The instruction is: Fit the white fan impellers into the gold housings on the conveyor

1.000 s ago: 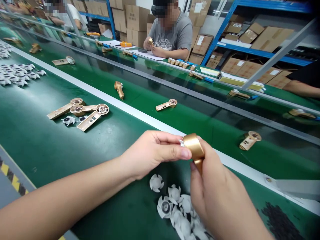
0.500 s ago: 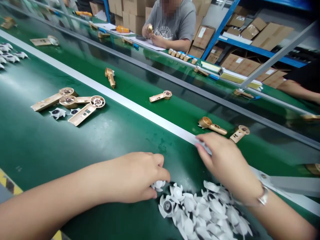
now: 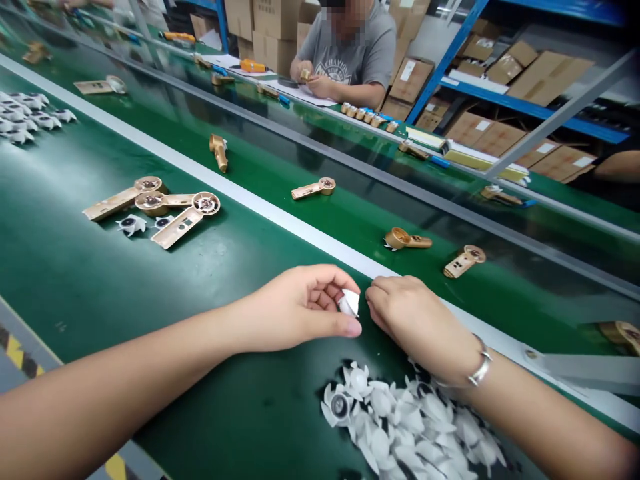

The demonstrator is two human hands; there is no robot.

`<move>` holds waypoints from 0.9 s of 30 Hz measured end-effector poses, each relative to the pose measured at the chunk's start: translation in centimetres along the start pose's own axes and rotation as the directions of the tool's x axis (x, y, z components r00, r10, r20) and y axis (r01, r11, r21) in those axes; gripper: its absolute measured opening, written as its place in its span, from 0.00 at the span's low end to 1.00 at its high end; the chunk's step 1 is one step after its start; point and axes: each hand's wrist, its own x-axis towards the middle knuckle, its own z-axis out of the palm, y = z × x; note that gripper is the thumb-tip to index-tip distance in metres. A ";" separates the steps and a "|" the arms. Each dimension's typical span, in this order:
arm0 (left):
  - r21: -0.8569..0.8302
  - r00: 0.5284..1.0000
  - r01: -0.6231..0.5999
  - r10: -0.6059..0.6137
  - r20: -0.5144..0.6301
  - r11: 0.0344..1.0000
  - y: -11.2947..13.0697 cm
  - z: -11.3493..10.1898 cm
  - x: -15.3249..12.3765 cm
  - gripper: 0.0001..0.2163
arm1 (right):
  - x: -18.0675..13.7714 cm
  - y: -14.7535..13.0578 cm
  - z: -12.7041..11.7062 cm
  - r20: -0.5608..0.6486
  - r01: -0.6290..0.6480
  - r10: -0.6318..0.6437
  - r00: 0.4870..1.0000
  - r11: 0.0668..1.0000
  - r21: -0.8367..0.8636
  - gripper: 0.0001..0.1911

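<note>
My left hand [image 3: 310,307] is raised above the green table, its thumb and fingers closed around a white fan blade [image 3: 349,303]. Just to its right is my right hand [image 3: 407,317], with a bracelet at the wrist. Its fingers are curled together, and whatever they may hold is hidden from me. Below both hands lies a heap of white fan blades [image 3: 385,433], one showing a dark round hub. Three gold handheld-fan housing parts [image 3: 180,227] lie to the left, with two loose fan blades [image 3: 131,225] beside them.
Past a white strip [image 3: 270,212], a green belt carries several gold fan housings [image 3: 315,189]. More fan blades [image 3: 25,117] stand at far left. Across the line a person in a grey shirt [image 3: 345,60] handles a gold part. A metal bracket [image 3: 585,372] juts in at right.
My left hand has lifted a fan blade off the heap and moved up and right. My right hand has moved left beside it, fingers closing. Housings on the belt have shifted left.
</note>
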 end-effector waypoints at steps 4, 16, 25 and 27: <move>-0.244 0.995 -0.095 0.083 -0.056 0.965 -0.3 0.5 0.1 0.20 | -0.6 -2.5 -1.1 -0.155 -0.048 0.079 0.985 0.980 0.194 0.09; -0.300 0.987 -0.155 0.134 -0.088 0.941 -0.2 1.0 -0.5 0.19 | -1.7 -5.2 -1.9 -0.347 -0.056 0.202 0.916 0.920 0.388 0.07; -0.294 0.986 -0.157 0.134 -0.096 0.943 -0.3 0.7 -0.5 0.19 | -0.8 -5.6 -1.3 -0.388 -0.060 0.179 0.904 0.952 0.300 0.07; -0.317 0.986 -0.155 0.125 -0.112 0.936 -0.2 0.6 -0.4 0.19 | -1.3 -5.7 -1.4 -0.402 -0.005 0.101 0.910 0.972 0.234 0.06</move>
